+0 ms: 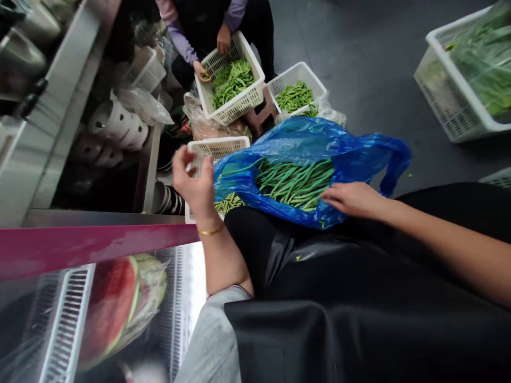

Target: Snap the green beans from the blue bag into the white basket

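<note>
My left hand (192,181) is raised over a white basket (219,144) at my left knee, its fingers curled but apart from the thumb, with nothing visible between them. Short pieces of green bean (229,204) lie in that basket. On my lap rests a blue plastic bag (307,133), its mouth spread around a heap of long green beans (295,181). At the right side of the heap, my right hand (353,199) reaches in with stretched fingers, by the bean ends and the bag's rim. I see nothing held in it.
Across from me, a person's hands (223,40) are at a white basket of cut beans (233,82). Another basket of cut beans (295,98) stands beside it. Bagged greens (485,69) fill a crate at the right. Metal shelving (72,101) and a glass-fronted case with cut watermelon (115,298) border my left.
</note>
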`<control>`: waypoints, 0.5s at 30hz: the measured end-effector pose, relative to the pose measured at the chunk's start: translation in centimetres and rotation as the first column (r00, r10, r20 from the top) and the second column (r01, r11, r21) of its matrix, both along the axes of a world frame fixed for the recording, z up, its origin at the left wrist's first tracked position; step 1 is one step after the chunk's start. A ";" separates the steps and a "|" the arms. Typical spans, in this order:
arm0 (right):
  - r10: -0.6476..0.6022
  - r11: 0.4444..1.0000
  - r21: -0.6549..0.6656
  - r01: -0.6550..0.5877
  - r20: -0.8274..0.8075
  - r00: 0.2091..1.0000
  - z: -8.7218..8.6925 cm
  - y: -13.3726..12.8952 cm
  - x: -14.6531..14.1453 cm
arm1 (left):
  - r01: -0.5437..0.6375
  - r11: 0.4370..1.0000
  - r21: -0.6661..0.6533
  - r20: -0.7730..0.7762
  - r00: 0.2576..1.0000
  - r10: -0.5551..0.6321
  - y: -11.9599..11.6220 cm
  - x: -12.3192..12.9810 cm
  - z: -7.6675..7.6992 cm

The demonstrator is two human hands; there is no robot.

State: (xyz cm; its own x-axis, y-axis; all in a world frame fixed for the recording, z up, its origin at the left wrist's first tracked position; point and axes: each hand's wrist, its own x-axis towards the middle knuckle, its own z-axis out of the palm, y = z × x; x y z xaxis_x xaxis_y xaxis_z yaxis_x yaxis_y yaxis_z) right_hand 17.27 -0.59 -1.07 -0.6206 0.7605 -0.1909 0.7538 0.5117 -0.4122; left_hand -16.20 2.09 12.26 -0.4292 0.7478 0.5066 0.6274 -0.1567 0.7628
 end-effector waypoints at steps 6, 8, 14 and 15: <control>0.071 0.984 0.138 -0.112 0.271 0.960 -1.1 5.7 -6.1 | 0.742 0.552 -0.381 0.672 0.632 -0.386 -8.2 12.9 -8.3; 0.100 0.979 0.153 -0.138 0.233 0.967 -1.1 6.1 -6.1 | 0.830 0.389 -0.399 0.834 0.505 -0.224 -9.0 14.2 -11.4; 0.019 0.951 0.310 0.008 -0.083 0.996 0.7 2.3 -3.0 | 0.881 0.420 -0.217 0.974 0.164 0.159 -6.1 14.2 -14.8; 0.058 0.954 0.300 -0.010 -0.153 0.987 0.7 1.2 -2.7 | 0.868 0.455 -0.197 0.977 0.133 0.169 -5.5 14.3 -14.7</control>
